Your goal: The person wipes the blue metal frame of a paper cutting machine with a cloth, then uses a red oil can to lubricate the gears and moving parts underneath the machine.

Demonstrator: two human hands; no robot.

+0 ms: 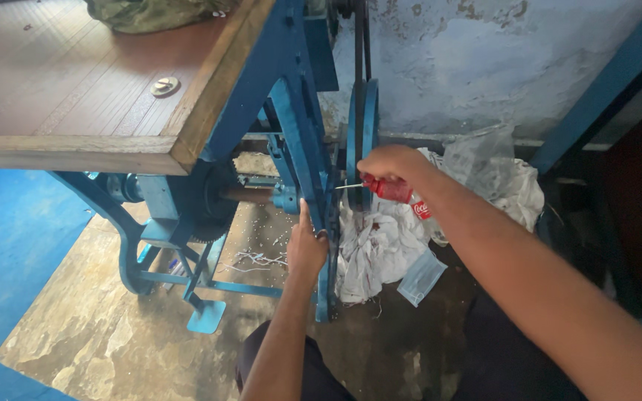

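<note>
Blue metal frame and blue wheel at centre. Red-handled screwdriver with a silver tip, right of centre. Brown wooden tabletop, upper left. White crumpled rags, lower centre. Mottled grey-brown floor, bright blue patch at left. Pale, stained blue-grey wall, upper right.

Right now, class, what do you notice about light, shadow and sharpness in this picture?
Head view: daylight falls on the wooden tabletop and pale wall; deep shadow fills the right corner and under the blue machine frame; the right hand with its red-handled screwdriver is sharp; the edges bend slightly.
</note>
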